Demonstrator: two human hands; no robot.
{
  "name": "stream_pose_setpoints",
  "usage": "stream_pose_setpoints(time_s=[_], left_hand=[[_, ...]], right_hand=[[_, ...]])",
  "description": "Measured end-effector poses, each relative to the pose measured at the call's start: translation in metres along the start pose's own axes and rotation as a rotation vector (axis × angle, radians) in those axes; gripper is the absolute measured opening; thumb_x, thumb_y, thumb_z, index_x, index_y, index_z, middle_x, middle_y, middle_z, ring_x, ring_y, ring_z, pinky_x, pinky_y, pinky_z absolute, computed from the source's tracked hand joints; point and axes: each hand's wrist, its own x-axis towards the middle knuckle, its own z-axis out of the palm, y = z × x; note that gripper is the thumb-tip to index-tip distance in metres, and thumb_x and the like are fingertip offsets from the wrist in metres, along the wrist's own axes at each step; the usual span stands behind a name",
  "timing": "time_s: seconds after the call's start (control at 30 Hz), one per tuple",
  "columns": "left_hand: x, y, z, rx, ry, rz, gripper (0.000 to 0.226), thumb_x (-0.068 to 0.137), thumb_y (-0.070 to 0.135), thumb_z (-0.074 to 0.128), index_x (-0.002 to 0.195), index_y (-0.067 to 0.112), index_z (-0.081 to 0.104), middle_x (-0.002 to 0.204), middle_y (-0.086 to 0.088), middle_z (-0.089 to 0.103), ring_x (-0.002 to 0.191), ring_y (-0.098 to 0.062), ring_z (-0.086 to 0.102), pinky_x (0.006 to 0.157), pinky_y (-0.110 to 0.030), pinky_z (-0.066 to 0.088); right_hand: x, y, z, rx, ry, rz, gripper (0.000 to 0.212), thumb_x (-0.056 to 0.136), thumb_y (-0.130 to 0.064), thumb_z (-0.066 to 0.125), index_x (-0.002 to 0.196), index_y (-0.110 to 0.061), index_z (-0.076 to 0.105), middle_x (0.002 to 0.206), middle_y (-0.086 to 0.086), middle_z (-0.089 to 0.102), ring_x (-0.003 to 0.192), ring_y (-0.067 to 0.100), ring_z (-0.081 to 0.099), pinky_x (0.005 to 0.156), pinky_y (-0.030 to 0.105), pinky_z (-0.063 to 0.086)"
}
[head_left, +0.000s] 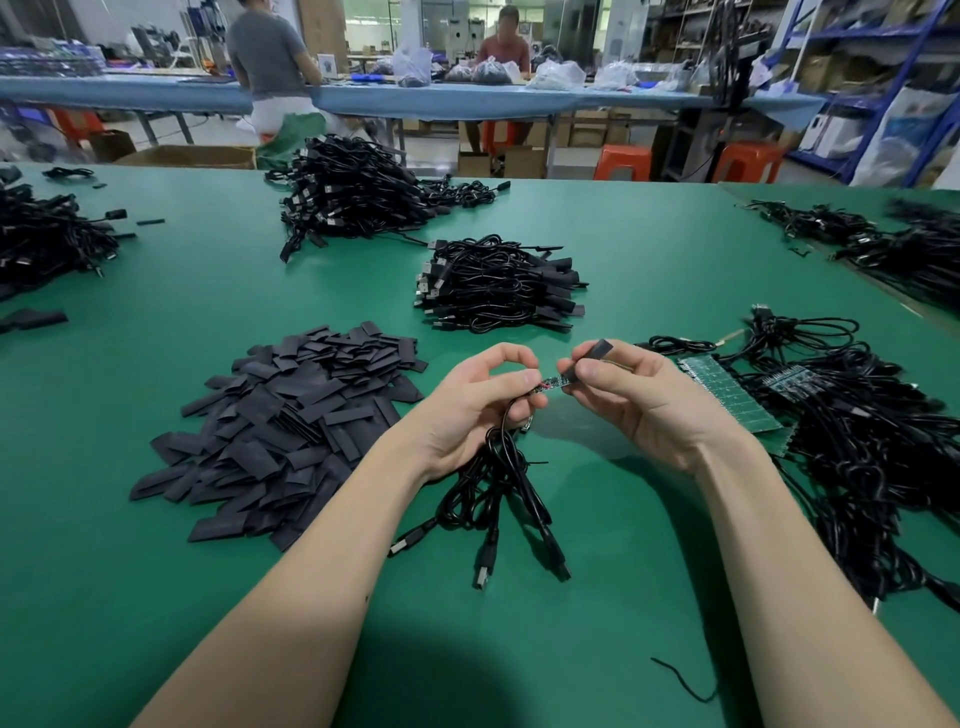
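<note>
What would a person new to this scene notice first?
The two hands at the centre: the left hand pinches a small circuit board on a black cable, and the right hand holds a black sleeve at its tip. Next, the pile of black sleeves to the left and the cable bundle behind the hands, on the green table.

Green worktable (649, 239); blue bench (467, 101) behind; orange stools (622, 162); shelving (872, 62) right.

Green table (156, 597): black sleeve heap (291, 426), cable piles (498, 286) (several), circuit panel (727, 395).
</note>
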Motion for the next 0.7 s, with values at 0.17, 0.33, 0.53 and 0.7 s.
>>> stream_pose_setpoints(time_s=[0.17, 0.33, 0.53, 0.7], left_hand=[[0.000, 0.000, 0.000, -0.013, -0.029, -0.013, 0.014, 0.089, 0.011, 0.062, 0.101, 0.014, 0.055, 0.071, -0.004, 0.063, 0.059, -0.006, 0.052, 0.059, -0.014, 0.045], [0.002, -0.001, 0.000, -0.093, 0.005, 0.013, 0.010, 0.093, 0.008, 0.060, 0.098, 0.014, 0.053, 0.076, -0.007, 0.063, 0.058, -0.006, 0.050, 0.059, -0.015, 0.046], [0.003, -0.002, 0.004, -0.131, 0.075, 0.021, 0.008, 0.095, 0.011, 0.060, 0.096, 0.011, 0.052, 0.076, -0.005, 0.064, 0.059, -0.009, 0.050, 0.057, -0.016, 0.043], [0.004, -0.007, 0.007, 0.022, 0.155, 0.099, 0.022, 0.088, 0.010, 0.072, 0.102, 0.011, 0.055, 0.079, -0.003, 0.067, 0.069, -0.015, 0.059, 0.066, -0.022, 0.050]], right_hand=[[-0.002, -0.002, -0.001, -0.027, -0.032, -0.028, 0.013, 0.066, -0.011, 0.079, 0.078, -0.017, 0.080, 0.093, 0.009, 0.078, 0.082, 0.015, 0.074, 0.075, 0.018, 0.057], [0.002, 0.004, 0.009, -0.054, 0.019, -0.146, 0.016, 0.063, -0.012, 0.082, 0.078, -0.017, 0.080, 0.091, 0.009, 0.078, 0.082, 0.015, 0.074, 0.077, 0.021, 0.058], [0.009, 0.016, 0.022, -0.065, 0.071, -0.175, 0.016, 0.066, -0.016, 0.085, 0.081, -0.017, 0.080, 0.088, 0.010, 0.077, 0.078, 0.017, 0.072, 0.080, 0.024, 0.057], [0.012, 0.015, 0.012, 0.003, 0.201, -0.139, 0.018, 0.068, -0.017, 0.083, 0.084, -0.012, 0.079, 0.086, 0.009, 0.074, 0.076, 0.013, 0.069, 0.074, 0.018, 0.056]])
